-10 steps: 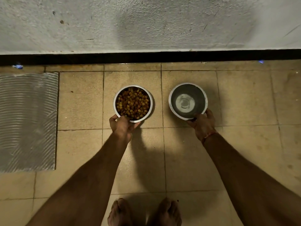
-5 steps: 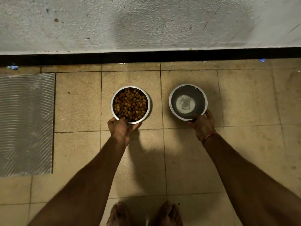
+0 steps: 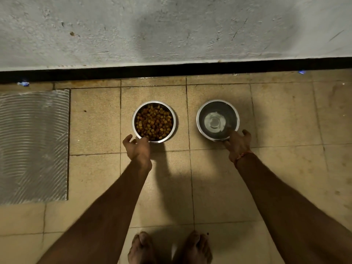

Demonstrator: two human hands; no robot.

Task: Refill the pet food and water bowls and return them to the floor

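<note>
The food bowl [image 3: 153,121] is set just beyond the released, loosely curled left hand [image 3: 137,147]; the water bowl's [image 3: 217,120] near rim is grasped by the right hand [image 3: 238,144].

A home is suggested: pet bowls [image 3: 154,121] are set on a tiled floor [image 3: 285,121] beside a plastered wall [image 3: 171,29].

The left hand [image 3: 138,149] covers the near rim of the round steel bowl of brown kibble [image 3: 154,121]; whether it touches the rim cannot be told. The right hand [image 3: 238,144] hides the near edge of the round steel water bowl [image 3: 217,120]. The grey ribbed mat [image 3: 32,145] is cut by the left edge, and the 2 bare feet [image 3: 142,248] by the bottom edge.
</note>
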